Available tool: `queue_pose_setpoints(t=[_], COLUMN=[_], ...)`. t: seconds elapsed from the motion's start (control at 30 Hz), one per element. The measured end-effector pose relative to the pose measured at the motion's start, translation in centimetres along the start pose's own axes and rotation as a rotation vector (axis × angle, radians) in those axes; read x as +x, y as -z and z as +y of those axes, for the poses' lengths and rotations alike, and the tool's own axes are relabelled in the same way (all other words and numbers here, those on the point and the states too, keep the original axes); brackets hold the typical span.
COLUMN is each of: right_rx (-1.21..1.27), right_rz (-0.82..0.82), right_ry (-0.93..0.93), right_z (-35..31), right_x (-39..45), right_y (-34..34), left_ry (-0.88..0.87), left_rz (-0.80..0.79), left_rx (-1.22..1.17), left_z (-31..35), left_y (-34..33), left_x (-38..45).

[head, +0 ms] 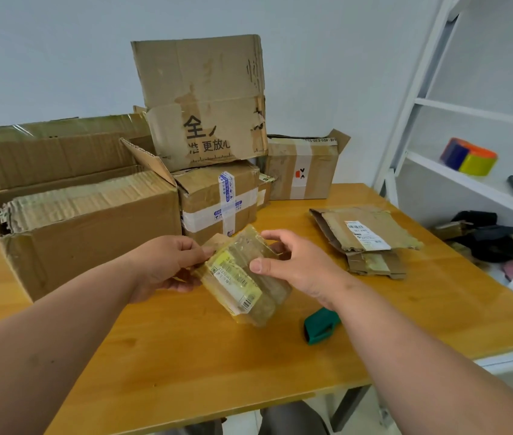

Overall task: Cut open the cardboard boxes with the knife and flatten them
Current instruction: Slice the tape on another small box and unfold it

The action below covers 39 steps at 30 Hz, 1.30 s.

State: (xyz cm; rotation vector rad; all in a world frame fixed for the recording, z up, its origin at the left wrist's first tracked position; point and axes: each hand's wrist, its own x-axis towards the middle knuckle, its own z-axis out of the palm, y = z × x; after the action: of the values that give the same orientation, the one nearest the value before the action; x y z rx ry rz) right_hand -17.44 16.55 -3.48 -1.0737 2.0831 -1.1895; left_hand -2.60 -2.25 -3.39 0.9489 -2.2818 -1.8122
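Small tape-wrapped cardboard box (244,274), labelled, held tilted above worktop. Green knife (319,328) lies just right. Flattened boxes (366,238) stacked farther right; unopened boxes (91,202) behind.

Small tape-wrapped cardboard box (242,277) between the fingers (272,235): glossy film, paper label. Orange wooden table (186,356) under them: smooth, slight sheen. Green knife (321,328) below right fingers: matt plastic.

The right forearm (374,328) covers one end of the green knife (321,329) on the table (217,356), so its blade is unseen. Right of the table, dark things on the shelf (468,183) are perhaps straps, cut off by the edge.
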Motion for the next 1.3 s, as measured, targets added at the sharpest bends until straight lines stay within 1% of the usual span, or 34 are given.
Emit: queue_pose_setpoints(t=[0.1,0.17,0.2,0.27,0.33,0.4,0.43,0.47,0.5,0.53,0.57,0.6,0.63,0.73,0.83,0.93,0.97,1.07,1.13,1.2,1.3], right_rx=[-0.096,-0.185,-0.228,-0.29,-0.318,-0.318,-0.318,-0.314,-0.309,-0.302,-0.298,-0.298,-0.301,-0.259,-0.201,-0.16,-0.146,-0.109,-0.079,-0.079,-0.11], right_rz=[0.005,-0.02,-0.044,-0.088,-0.106,-0.109,-0.11,-0.109,-0.102,-0.091,-0.082,-0.077,-0.073,-0.039,0.019,0.014,0.003,-0.034,-0.05,-0.053,-0.072], right_ry=[0.024,0.017,0.004,-0.026,-0.052,-0.061,-0.06,-0.058,-0.057,-0.054,-0.052,-0.051,-0.051,-0.077,-0.122,-0.106,-0.099,-0.086,-0.085,-0.081,-0.065], right_z=[-0.7,-1.0,-1.0,-0.6,-0.2,0.0,0.1,0.1,0.2,0.4,0.5,0.6,0.7,1.3,2.3,2.4,2.4,2.4,2.6,2.8,2.9], right_x=[0.9,1.6,1.9,2.4,2.7,3.0,3.2,3.3,3.4,3.5,3.6,3.5,3.5,3.2,2.7,2.1,1.9,1.6,1.3,1.2,1.1], right_y=[-0.5,-1.0,-1.3,-2.1,-2.8,-3.3,-3.5,-3.6,-3.7,-3.8,-3.7,-3.6,-3.5,-2.7,-1.8,-1.2,-1.1,-0.9,-1.0,-0.8,-0.6], left_ry=[0.097,0.173,0.212,0.261,0.208,0.026,-0.085,-0.178,-0.234,-0.26,-0.265,-0.264,-0.252,-0.206,-0.193,-0.196,-0.221,-0.293,-0.328,-0.327,-0.187], left_rz=[-0.047,-0.061,-0.068,-0.059,0.049,0.229,0.262,0.21,0.095,-0.024,-0.118,-0.183,-0.23,-0.296,-0.312,-0.266,-0.22,0.0,0.087,0.081,-0.056], left_rx=[0.034,0.051,0.082,0.225,0.377,0.449,0.433,0.405,0.415,0.498,0.631,0.749,0.815,0.792,0.871,0.903,0.902,0.836,0.849,0.886,0.944], left_z=[-0.8,-1.5,-1.7,-1.8,-1.8,-1.4,-0.9,-0.3,0.3,0.8,1.0,1.1,1.0,0.5,0.2,-0.1,-0.3,-0.7,-0.9,-0.5,0.3], left_y=[0.4,0.4,0.4,0.4,0.4,0.4,0.4,0.2,-0.1,-0.5,-0.9,-1.2,-1.4,-1.6,-1.5,-1.4,-1.4,-1.5,-1.8,-2.1,-2.0], left_x=[-0.1,-0.2,-0.3,-0.4,-0.1,0.1,0.1,-0.2,-0.5,-0.7,-0.6,-0.4,-0.1,0.6,0.9,1.3,1.4,1.6,1.9,2.0,1.6])
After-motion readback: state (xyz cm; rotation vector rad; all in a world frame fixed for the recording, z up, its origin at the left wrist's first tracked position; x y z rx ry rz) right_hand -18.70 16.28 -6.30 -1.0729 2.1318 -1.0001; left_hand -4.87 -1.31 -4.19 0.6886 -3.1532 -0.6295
